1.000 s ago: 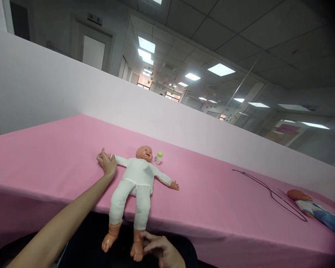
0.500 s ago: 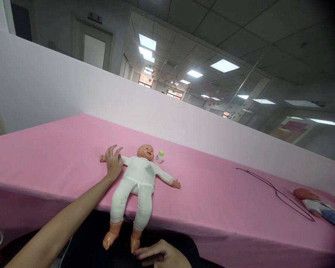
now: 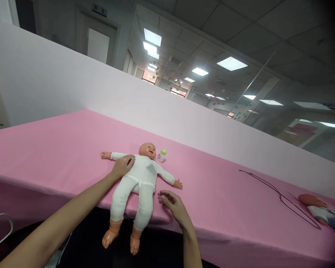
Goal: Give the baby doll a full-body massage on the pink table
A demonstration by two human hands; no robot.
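A baby doll (image 3: 143, 169) in a white long-sleeved suit lies on its back with arms spread and bare feet over the table's front edge. My left hand (image 3: 124, 165) is at the doll's shoulder and upper chest on the left, fingers loosely bent; their tips are partly hidden. Beside the doll's hip on the right, my right hand (image 3: 173, 204) hovers with its fingers apart and nothing in them. A small baby bottle (image 3: 162, 155) with a green cap stands close by the doll's head.
Pink cloth covers the table (image 3: 212, 193), with a low white wall (image 3: 167, 119) along its back. At the right lie a thin black cord (image 3: 270, 186) and a second doll (image 3: 321, 210) in blue and white. A white cable (image 3: 9, 227) hangs at the lower left.
My left hand has moved right, from the doll's forearm to its shoulder. My right hand has risen from the doll's foot to beside its hip. The doll lies as before.
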